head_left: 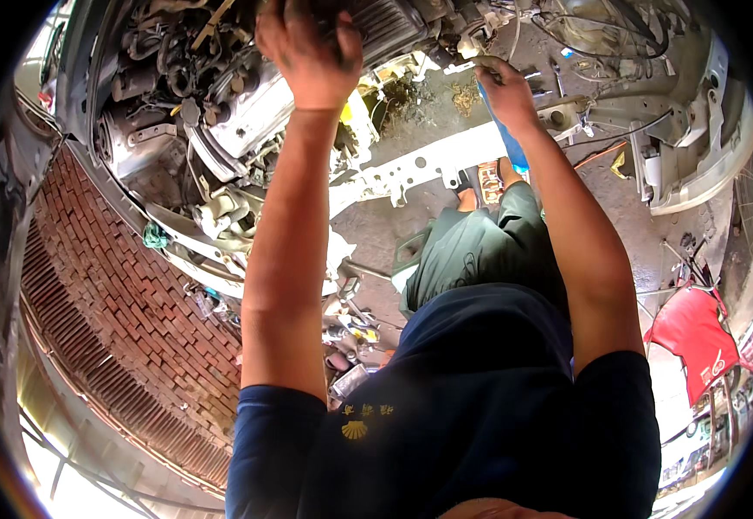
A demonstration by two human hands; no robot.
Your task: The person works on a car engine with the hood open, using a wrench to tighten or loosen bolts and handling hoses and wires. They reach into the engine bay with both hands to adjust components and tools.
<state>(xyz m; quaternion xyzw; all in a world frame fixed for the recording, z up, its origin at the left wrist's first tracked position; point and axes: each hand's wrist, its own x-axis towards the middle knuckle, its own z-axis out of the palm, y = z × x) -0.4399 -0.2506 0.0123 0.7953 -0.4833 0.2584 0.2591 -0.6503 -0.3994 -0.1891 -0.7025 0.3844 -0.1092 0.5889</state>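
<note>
My left hand reaches up over the car's engine bay, beside a dark ribbed part. Its fingers are curled, and a dark, blurred thing shows between thumb and fingers; the top edge cuts the view. Further right, my right hand is closed, thumb and forefinger drawn together near a small pale piece. What it holds, if anything, I cannot make out. A long blue thing runs down behind that hand and wrist; whether I grip it is hidden. Below both hands a white metal crossbeam with holes spans the car's front.
Engine parts and hoses fill the upper left. A detached bumper and loose cables lie to the right. A red folding chair stands lower right. Tools and small parts lie left of my body, near a brick surface.
</note>
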